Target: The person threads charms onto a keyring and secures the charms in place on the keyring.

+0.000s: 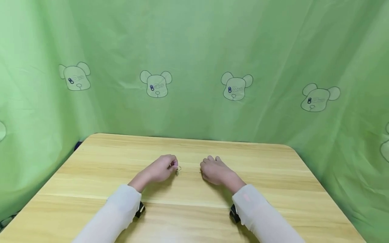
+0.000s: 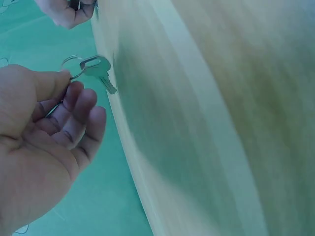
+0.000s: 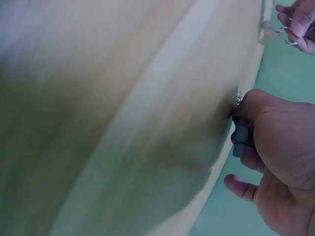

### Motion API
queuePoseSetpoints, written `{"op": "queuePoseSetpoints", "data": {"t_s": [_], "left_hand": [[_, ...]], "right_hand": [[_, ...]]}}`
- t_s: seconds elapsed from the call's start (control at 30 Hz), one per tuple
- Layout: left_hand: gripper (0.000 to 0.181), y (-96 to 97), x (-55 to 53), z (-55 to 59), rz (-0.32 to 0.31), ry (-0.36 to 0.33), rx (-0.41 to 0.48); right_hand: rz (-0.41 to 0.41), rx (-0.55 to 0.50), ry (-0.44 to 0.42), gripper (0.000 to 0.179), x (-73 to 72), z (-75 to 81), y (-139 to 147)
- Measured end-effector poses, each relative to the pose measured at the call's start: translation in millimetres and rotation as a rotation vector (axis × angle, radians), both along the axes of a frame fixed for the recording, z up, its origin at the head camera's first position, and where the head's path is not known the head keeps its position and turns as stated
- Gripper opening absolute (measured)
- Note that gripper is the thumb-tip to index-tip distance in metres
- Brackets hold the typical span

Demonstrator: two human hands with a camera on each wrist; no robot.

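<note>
In the head view my left hand [image 1: 161,168] is over the middle of the table, its thumb and index finger pinching a thin metal ring. A metal key [image 2: 101,68] hangs on that key ring [image 2: 75,77] in the left wrist view, while the other fingers stay loosely bent. Across from it, my right hand [image 1: 215,171] grips a small blue-and-orange keychain piece [image 3: 241,132], whose exact kind is partly hidden by the fingers. A bit of silvery chain [image 3: 239,98] sticks out past the right fingertips. The hands are apart, with a short gap between them.
The wooden table [image 1: 188,222] spreads beneath both hands. Behind and beside it hangs a green curtain [image 1: 194,40] printed with bear heads. Black wrist devices [image 1: 140,210] show under the pale sleeves [image 1: 112,214].
</note>
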State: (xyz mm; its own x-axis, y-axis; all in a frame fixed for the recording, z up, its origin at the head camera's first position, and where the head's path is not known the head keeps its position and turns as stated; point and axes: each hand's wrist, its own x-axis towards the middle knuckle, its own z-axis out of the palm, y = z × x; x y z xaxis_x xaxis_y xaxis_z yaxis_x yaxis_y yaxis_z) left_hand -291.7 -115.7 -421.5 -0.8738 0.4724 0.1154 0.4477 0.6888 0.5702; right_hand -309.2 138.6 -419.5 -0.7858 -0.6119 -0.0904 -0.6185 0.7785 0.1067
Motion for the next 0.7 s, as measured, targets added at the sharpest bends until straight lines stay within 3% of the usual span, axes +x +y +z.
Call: {"op": "queuePoseSetpoints", "data": {"t_s": [0.2, 0.4, 0.53, 0.7], "left_hand": [[0.006, -0.2, 0.1, 1.1, 0.006, 0.017, 0.074], [0.004, 3.0, 2.1, 4.4, 0.014, 0.076, 0.116], [0.004, 5.8, 4.5, 8.3, 0.032, 0.077, 0.156], [0.004, 10.0, 7.1, 11.7, 0.047, 0.066, 0.207]], "right_hand": [[-0.001, 0.075, 0.007, 0.015, 0.5, 0.9, -2], [0.038, 0.071, 0.04, 0.01, 0.8, 1.0, -2], [0.036, 0.016, 0.016, 0.009, 2.2, 3.7, 0], [0.031, -0.137, -0.025, 0.008, 3.5, 5.7, 6]]}}
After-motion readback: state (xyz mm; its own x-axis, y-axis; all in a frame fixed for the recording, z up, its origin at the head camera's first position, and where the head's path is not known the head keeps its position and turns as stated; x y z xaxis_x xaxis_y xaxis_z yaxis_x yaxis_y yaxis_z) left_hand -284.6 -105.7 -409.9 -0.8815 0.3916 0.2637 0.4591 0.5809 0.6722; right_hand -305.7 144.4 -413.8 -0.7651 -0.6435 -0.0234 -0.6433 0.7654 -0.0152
